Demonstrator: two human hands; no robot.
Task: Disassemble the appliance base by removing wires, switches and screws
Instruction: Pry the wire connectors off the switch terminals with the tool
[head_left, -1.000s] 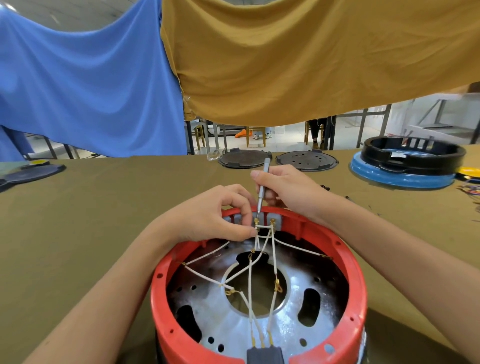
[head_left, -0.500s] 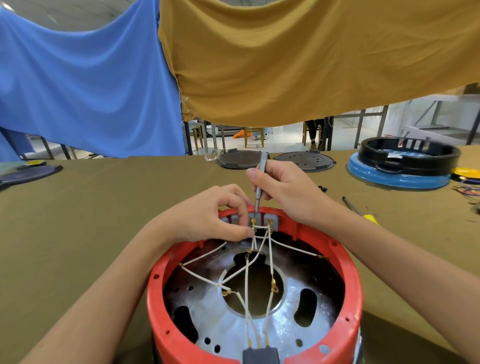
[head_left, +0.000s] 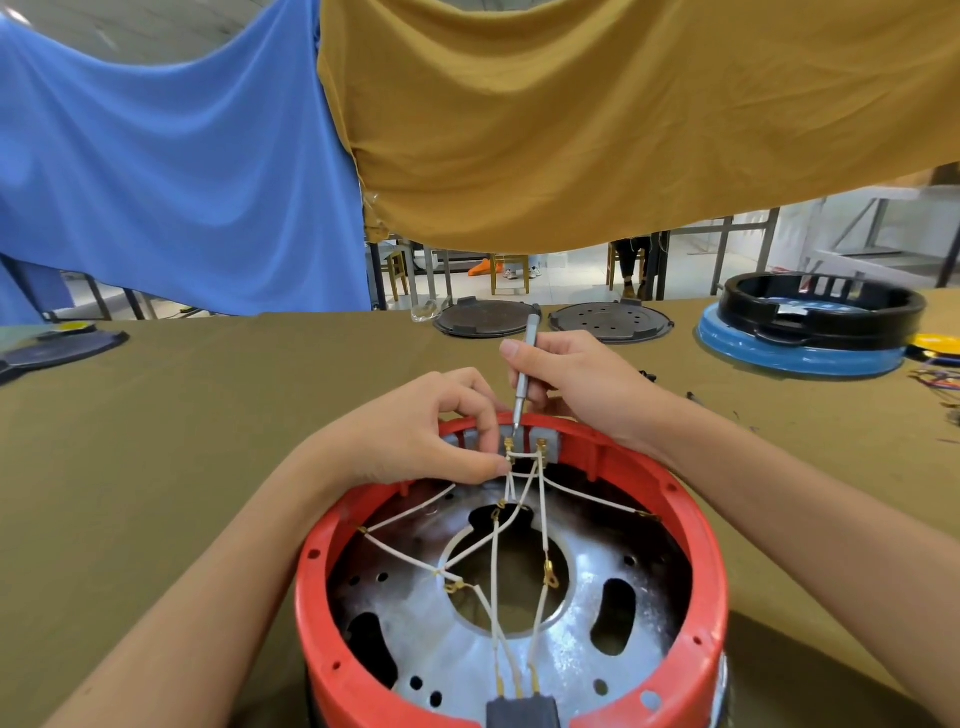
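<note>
The red base sits upside down on the olive table, right in front of the person, and it is far from stripped. Right hand is wrapped round a slim grey screwdriver, tip down on the left brass terminal of the grey switch block at the far rim. Left hand pinches the white wires just below that terminal, steadying them.

So where are we? Early to middling, I'd say. The web of wires is all there, running from the block across the metal plate to side lugs and down to the dark connector at the near rim. A couple of ring lugs hang loose over the centre hole, so some ends look freed already, though I can't be sure. Both terminals on the block look fastened; the screw under the tip I can't make out clearly.

Left to do, as I read it: back out this terminal screw, then its neighbour, lift the wires away, free the block and the near connector, and take out whatever screws hold the plate.
</note>
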